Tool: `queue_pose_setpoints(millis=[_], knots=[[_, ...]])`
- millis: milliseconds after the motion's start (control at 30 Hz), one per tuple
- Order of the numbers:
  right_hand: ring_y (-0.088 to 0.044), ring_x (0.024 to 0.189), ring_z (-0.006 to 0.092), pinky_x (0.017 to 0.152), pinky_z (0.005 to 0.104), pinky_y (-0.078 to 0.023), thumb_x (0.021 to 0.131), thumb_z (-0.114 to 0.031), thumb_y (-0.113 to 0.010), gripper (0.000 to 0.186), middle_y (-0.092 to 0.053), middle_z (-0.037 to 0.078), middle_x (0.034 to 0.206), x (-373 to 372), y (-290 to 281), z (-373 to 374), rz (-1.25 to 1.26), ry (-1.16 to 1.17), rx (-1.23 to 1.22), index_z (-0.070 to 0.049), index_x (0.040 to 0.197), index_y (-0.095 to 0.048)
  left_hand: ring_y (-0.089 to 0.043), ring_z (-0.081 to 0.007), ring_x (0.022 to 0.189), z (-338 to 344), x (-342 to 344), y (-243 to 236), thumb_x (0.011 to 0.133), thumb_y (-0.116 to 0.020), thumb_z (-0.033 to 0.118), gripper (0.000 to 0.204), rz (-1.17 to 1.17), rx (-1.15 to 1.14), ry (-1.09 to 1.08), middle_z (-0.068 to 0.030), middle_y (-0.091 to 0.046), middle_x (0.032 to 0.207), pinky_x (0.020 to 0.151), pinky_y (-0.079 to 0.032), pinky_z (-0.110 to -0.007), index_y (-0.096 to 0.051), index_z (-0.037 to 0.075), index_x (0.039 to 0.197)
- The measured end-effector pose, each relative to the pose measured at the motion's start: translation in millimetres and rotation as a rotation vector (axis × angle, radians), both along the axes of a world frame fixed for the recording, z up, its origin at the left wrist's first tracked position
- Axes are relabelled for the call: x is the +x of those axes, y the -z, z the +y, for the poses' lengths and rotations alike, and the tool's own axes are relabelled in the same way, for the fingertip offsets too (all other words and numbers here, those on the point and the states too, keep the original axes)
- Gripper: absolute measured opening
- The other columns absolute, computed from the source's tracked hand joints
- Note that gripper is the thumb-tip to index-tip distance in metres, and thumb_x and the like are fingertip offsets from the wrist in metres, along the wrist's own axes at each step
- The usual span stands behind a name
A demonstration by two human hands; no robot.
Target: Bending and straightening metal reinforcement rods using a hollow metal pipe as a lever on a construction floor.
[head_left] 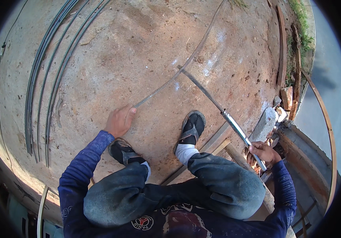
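Across brown dirt-covered ground, toward its far edge: thin grey ribbed-metal rod | left hand closed on near end, apparently steadying it | right hand gripping silver-handled metal bar low, presumably for leverage, tip meeting rod.

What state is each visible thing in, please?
Thin rod, bent, gripped near one end
Silver-handled lever, held, far end meeting the rod
Left hand, closed around the rod
Right hand, closed around the lever
Long metal bars, lying loose on the ground
Brown plank, lying on the ground
Sandals, both worn
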State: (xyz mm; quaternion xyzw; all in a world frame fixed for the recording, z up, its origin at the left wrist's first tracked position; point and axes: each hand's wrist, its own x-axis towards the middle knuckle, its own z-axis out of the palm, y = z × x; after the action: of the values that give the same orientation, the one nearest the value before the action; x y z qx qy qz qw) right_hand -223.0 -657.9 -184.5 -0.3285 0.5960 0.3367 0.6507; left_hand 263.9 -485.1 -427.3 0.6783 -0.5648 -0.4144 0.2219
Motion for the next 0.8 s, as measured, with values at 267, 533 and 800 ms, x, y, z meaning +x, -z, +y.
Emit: queue_pose_setpoints(millis=[267,533,800], knots=[[-0.071,0.076,0.0260,0.064,0.0350,-0.059,0.096,-0.049,-0.051,0.058,-0.068,0.019,0.089,5,-81,-29,-0.062,0.065,0.196,-0.002,0.131,-0.046,-0.060,-0.0435,0.079,-95,-37,-50,0.100,-0.042,0.038,0.041,0.215,0.221,0.140,-0.0245,-0.061,0.079,0.072,-0.045,-0.049,-0.060,0.002,0.092],[-0.053,0.048,0.0139,0.042,0.0283,-0.047,0.094,-0.042,-0.056,0.063,-0.055,0.010,0.071,-4,-136,-14,-0.156,0.973,0.493,-0.003,0.140,-0.037,-0.059,-0.0437,0.096,-96,-50,-42,0.101,-0.031,0.048,0.051,-0.082,0.296,0.060,-0.0233,-0.064,0.097,0.084,-0.044,-0.051,-0.061,0.006,0.104],[-0.034,0.043,0.0044,0.033,0.0184,-0.026,0.099,-0.033,-0.054,0.035,-0.035,-0.002,0.062,51,-167,-24,-0.085,0.925,0.456,-0.006,0.120,-0.050,-0.017,-0.0413,0.145,-115,-55,-63,0.098,-0.024,0.060,0.064,-0.219,0.780,-0.027,-0.0153,-0.026,0.156,0.111,-0.009,-0.069,-0.042,0.021,0.145]])
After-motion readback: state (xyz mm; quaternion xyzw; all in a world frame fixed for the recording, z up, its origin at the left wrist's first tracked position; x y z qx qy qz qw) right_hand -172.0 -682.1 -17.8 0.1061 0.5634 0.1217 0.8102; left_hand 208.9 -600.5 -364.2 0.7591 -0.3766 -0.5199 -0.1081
